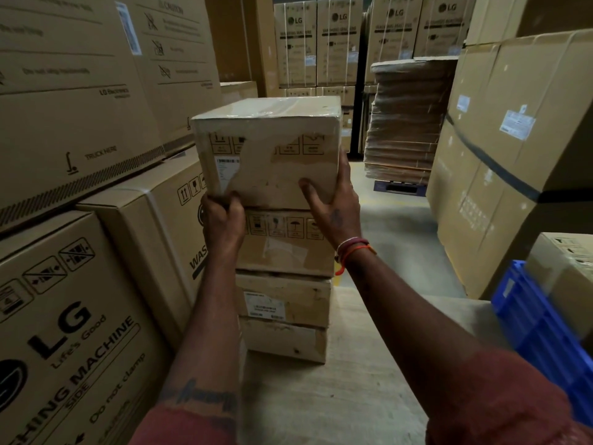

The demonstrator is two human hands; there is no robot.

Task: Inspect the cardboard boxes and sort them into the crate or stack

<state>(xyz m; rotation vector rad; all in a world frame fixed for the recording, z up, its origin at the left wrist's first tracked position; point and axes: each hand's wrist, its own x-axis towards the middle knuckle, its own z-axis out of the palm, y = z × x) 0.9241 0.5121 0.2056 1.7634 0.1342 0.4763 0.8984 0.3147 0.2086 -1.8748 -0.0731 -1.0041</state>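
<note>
cardboard boxes, small, tan and worn, stand as a stack of three on the concrete floor, and a fourth, the plastic-wrapped top box, sits at its top between both hands. big brown washing machine cartons wall in the left side, touching the stack; taller cartons rise on the right, well apart. a blue plastic crate with a carton in it sits at the right edge. a wrapped pile of flat cardboard sheets stands on a pallet farther back. the top box has a torn face, a white barcode label and handling symbols. the left hand grips its lower left corner; the right hand, with wrist threads, clasps its lower right side.
</note>
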